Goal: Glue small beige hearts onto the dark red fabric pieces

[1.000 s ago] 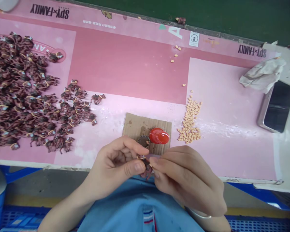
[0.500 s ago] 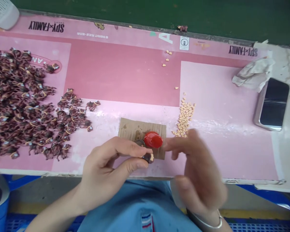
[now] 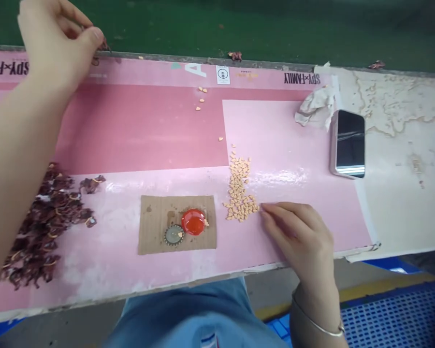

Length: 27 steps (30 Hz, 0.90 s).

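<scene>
At the back left, my left hand (image 3: 60,46) reaches over the table's far edge, thumb and fingers pinched on a small brown animal figurine (image 3: 103,45). My right hand (image 3: 300,237) is at the right side of a pile of small beige pieces (image 3: 239,188). Its thumb and forefinger are pressed together; whatever lies between them is hidden. A piece of cardboard (image 3: 152,208) bears a red cap-like dish (image 3: 194,222) and a metal bottle cap (image 3: 173,235), with beige bits on both. A heap of brown figurines (image 3: 54,212) is partly hidden by my left forearm.
A phone (image 3: 350,145) and a crumpled tissue (image 3: 316,107) lie on the right of the pink-covered table. Single brown figurines (image 3: 235,56) rest along the edge of the green surface (image 3: 188,29). A few loose beige pieces (image 3: 202,100) lie behind the pile.
My left hand has moved from above the cardboard to the table's far left edge. My right hand has moved to the beige pile and pinched its fingers. The view has shifted right.
</scene>
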Each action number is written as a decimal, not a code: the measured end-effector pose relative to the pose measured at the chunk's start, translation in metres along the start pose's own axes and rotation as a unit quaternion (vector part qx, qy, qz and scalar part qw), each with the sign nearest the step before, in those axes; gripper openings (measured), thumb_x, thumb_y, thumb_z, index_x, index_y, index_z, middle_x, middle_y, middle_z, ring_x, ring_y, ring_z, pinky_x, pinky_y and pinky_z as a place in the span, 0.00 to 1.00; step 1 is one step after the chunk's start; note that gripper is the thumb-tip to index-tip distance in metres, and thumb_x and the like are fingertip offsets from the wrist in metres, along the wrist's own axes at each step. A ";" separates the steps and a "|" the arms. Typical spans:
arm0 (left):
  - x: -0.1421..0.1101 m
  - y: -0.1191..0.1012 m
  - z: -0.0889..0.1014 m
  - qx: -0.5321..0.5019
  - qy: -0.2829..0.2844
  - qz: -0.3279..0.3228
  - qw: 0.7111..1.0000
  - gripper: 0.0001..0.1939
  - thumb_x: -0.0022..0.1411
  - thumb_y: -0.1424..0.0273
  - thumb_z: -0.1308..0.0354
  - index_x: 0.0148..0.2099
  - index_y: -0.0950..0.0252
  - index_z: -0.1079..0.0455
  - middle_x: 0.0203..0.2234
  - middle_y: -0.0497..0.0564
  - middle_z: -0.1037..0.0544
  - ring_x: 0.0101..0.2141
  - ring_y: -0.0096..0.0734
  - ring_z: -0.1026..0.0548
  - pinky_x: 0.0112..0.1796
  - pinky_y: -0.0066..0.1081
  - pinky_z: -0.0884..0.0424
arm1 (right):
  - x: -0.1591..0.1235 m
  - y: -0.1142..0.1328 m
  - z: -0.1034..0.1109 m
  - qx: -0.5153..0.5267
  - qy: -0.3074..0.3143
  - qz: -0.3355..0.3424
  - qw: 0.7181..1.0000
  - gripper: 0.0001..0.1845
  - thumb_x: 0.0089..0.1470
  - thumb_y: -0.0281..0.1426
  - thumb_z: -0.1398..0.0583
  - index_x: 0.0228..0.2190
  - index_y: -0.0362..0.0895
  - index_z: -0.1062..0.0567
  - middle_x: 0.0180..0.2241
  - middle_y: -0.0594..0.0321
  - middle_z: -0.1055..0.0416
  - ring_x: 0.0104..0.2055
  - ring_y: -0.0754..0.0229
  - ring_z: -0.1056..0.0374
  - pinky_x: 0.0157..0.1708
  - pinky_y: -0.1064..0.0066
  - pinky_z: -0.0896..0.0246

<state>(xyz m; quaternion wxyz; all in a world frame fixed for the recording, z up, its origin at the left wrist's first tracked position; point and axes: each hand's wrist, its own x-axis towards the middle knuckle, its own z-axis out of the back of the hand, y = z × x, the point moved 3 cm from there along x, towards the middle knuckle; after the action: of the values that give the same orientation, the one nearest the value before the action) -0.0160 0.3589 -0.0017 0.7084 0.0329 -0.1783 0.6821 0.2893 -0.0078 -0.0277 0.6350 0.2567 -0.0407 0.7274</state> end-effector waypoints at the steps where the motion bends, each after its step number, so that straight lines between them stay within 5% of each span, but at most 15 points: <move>1: 0.013 -0.001 -0.009 0.012 0.014 0.052 0.998 0.32 0.62 0.48 0.39 0.45 0.78 0.24 0.44 0.43 0.15 0.32 0.23 0.21 0.36 0.29 0.17 | 0.002 0.003 -0.001 -0.002 -0.001 0.006 1.000 0.06 0.63 0.26 0.33 0.42 0.45 0.21 0.36 0.60 0.19 0.35 0.58 0.24 0.36 0.65 0.26; 4: 0.030 -0.006 -0.023 0.005 0.048 0.168 0.985 0.24 0.61 0.53 0.35 0.38 0.73 0.28 0.42 0.35 0.17 0.35 0.15 0.27 0.47 0.27 0.20 | 0.009 0.009 -0.004 -0.006 0.008 0.025 1.000 0.05 0.63 0.25 0.33 0.41 0.44 0.22 0.35 0.61 0.19 0.34 0.59 0.24 0.35 0.66 0.27; 7: 0.031 -0.008 -0.021 -0.025 0.042 0.180 0.983 0.18 0.65 0.61 0.35 0.29 0.66 0.36 0.28 0.35 0.35 0.38 0.14 0.34 0.53 0.24 0.24 | 0.016 0.012 -0.003 -0.031 0.016 0.050 0.998 0.05 0.62 0.23 0.34 0.38 0.44 0.23 0.33 0.62 0.19 0.32 0.60 0.25 0.34 0.67 0.29; 11: 0.014 0.000 -0.001 -0.056 0.028 0.112 0.992 0.17 0.61 0.73 0.31 0.33 0.66 0.39 0.34 0.44 0.54 0.44 0.17 0.43 0.62 0.32 0.32 | 0.018 0.012 -0.001 -0.060 0.028 0.092 0.994 0.04 0.63 0.24 0.34 0.39 0.43 0.24 0.33 0.61 0.19 0.33 0.60 0.25 0.36 0.67 0.30; 13: -0.006 0.007 0.016 -0.063 0.039 0.057 0.996 0.10 0.64 0.73 0.34 0.42 0.67 0.33 0.35 0.43 0.51 0.45 0.18 0.42 0.62 0.35 0.33 | 0.016 0.009 -0.002 -0.058 0.031 0.109 0.992 0.05 0.64 0.25 0.34 0.41 0.43 0.24 0.34 0.61 0.19 0.34 0.59 0.24 0.37 0.67 0.30; 16: -0.052 0.015 0.047 -0.062 0.080 -0.029 0.994 0.12 0.67 0.68 0.39 0.52 0.67 0.27 0.37 0.42 0.36 0.46 0.24 0.35 0.61 0.39 0.34 | 0.010 0.003 -0.005 -0.058 0.021 0.130 0.990 0.10 0.60 0.22 0.31 0.42 0.42 0.23 0.34 0.60 0.19 0.33 0.58 0.25 0.37 0.66 0.30; 20: -0.128 0.026 0.083 -0.074 0.180 -0.148 0.970 0.25 0.69 0.52 0.48 0.45 0.68 0.21 0.38 0.50 0.20 0.45 0.37 0.27 0.59 0.46 0.33 | 0.006 -0.002 -0.008 -0.036 -0.002 0.129 0.991 0.14 0.56 0.20 0.29 0.42 0.41 0.22 0.34 0.58 0.19 0.33 0.58 0.25 0.36 0.66 0.29; 24: -0.191 0.043 0.093 -0.022 0.232 -0.249 0.940 0.31 0.77 0.51 0.62 0.48 0.65 0.22 0.43 0.55 0.19 0.47 0.42 0.26 0.58 0.48 0.37 | 0.015 0.013 -0.005 0.040 -0.060 0.103 0.992 0.12 0.56 0.16 0.31 0.38 0.44 0.20 0.32 0.59 0.20 0.30 0.59 0.26 0.31 0.66 0.30; 27: -0.215 0.051 0.089 0.017 0.243 -0.248 0.938 0.27 0.79 0.58 0.63 0.54 0.67 0.25 0.47 0.60 0.20 0.47 0.47 0.25 0.51 0.44 0.34 | 0.027 0.040 -0.007 0.095 -0.081 0.082 0.989 0.14 0.57 0.16 0.33 0.38 0.48 0.21 0.31 0.63 0.21 0.29 0.61 0.26 0.28 0.67 0.30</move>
<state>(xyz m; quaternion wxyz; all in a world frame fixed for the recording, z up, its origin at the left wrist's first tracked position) -0.0861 0.1309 0.0072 0.8762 -0.0783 0.0247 0.4749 0.2480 0.0114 -0.0116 0.5405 0.3700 -0.0439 0.7543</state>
